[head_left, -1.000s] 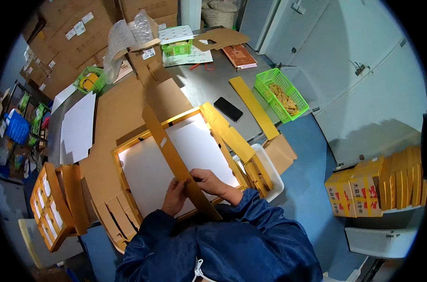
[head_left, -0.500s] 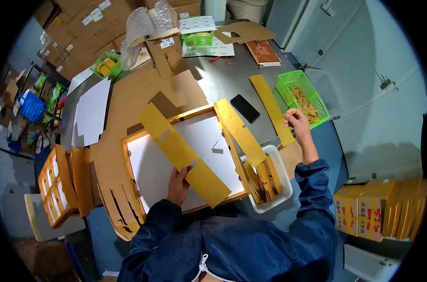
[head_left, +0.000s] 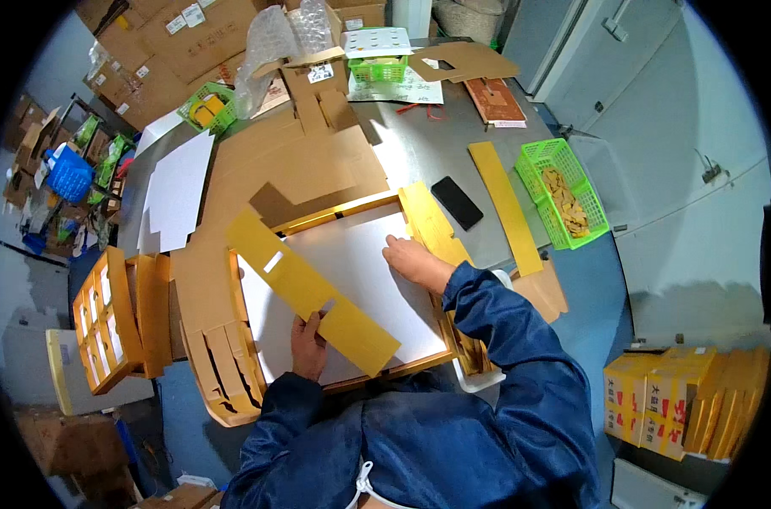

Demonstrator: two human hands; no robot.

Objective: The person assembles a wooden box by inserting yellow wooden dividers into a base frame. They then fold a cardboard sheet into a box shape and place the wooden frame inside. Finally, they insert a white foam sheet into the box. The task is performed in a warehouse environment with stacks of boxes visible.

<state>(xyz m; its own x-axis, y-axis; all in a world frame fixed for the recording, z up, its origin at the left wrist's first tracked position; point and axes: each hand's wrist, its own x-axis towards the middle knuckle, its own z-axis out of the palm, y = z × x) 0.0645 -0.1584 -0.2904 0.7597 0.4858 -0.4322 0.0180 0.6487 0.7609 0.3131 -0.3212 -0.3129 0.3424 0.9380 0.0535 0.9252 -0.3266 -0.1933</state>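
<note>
My left hand (head_left: 309, 348) grips a long yellow strip (head_left: 305, 284) with two cut slots, tilted across a shallow golden box frame (head_left: 296, 222). A white panel (head_left: 364, 254) fills the inside of that frame. Over the panel's right part, my right hand (head_left: 415, 261) has its fingers drawn together; anything between them is too small or hidden to make out. Another yellow strip (head_left: 432, 225) rests along the frame's right edge, close to the right hand. A third yellow strip (head_left: 506, 208) lies farther right on the table.
A black phone (head_left: 457, 203) lies between the two right-hand strips. Beyond stands a green basket (head_left: 564, 195) of small tan pieces. Under my right forearm, a white tub (head_left: 479, 382) holds more yellow pieces. Flattened cardboard (head_left: 207, 288) spreads beneath the frame. A compartmented golden box (head_left: 106, 327) stands left.
My right hand has moved left and nearer, from the far right strip to over the white panel, where a small grey piece lay. My left hand and its strip shifted slightly left.
</note>
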